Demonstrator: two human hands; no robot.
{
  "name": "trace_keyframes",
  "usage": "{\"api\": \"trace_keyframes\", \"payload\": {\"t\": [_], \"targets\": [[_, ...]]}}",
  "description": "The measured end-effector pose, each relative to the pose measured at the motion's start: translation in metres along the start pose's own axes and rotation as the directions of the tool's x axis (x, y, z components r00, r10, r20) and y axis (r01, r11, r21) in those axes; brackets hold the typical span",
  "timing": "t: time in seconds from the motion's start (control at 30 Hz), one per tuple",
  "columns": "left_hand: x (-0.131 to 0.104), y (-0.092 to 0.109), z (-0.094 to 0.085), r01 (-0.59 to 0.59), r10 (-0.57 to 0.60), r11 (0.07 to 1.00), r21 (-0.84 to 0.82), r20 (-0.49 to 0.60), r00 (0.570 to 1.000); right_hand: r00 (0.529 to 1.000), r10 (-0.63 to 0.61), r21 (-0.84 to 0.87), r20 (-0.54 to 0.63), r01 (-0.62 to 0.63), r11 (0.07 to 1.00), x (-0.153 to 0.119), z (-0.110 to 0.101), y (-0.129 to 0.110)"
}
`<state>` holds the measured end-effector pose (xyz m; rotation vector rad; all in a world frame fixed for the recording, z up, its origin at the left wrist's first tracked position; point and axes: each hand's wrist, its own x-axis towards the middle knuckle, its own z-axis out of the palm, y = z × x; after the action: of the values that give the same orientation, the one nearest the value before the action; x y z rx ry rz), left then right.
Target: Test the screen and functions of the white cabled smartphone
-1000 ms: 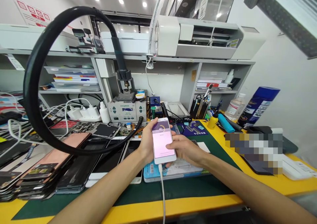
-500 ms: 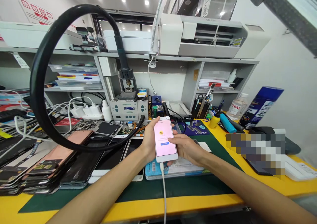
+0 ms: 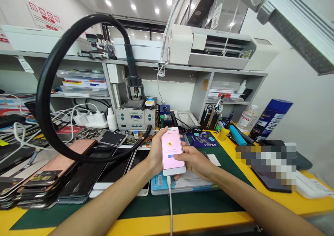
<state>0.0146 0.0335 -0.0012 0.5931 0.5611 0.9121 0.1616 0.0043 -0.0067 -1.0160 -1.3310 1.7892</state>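
A white smartphone (image 3: 173,147) with a lit pinkish screen is held upright between both hands. My left hand (image 3: 156,152) is closed along its left edge, thumb near the top corner. From the right, my right hand (image 3: 194,159) grips the other side, its thumb on the blue button low on the screen; some of its fingers are hidden behind the phone. A white charging cable (image 3: 170,201) is plugged into the phone's bottom end and hangs toward the bench's front edge. Beneath the phone lies a light-blue flat package (image 3: 159,185) on the green mat (image 3: 203,203).
Stacked phones and screens (image 3: 52,166) cover the left side. A hot air station (image 3: 135,118) with a looping black hose (image 3: 43,100) stands behind. On the right are a yellow bottle (image 3: 223,133), a blue spray can (image 3: 272,119) and a dark phone (image 3: 271,180). A lamp (image 3: 300,31) hangs overhead.
My right thumb has shifted down and left onto the blue button. The camera view has tilted upward slightly, so the scene sits lower. Both hands keep hold of the phone.
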Motion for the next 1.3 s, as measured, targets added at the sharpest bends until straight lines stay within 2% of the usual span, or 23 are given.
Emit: {"api": "trace_keyframes", "payload": {"t": [0.27,1.3], "targets": [[-0.0009,0.0002,0.0016,-0.006,0.006,1.000,0.000,0.013,1.000,0.999,-0.041,0.073,0.010,0.040,0.997,0.0019,-0.0030,0.0039],[-0.0012,-0.0005,0.0010,-0.002,0.001,1.000,0.013,0.025,1.000,1.000,-0.026,0.049,-0.012,0.027,0.998,-0.0007,-0.0005,0.0018]]}}
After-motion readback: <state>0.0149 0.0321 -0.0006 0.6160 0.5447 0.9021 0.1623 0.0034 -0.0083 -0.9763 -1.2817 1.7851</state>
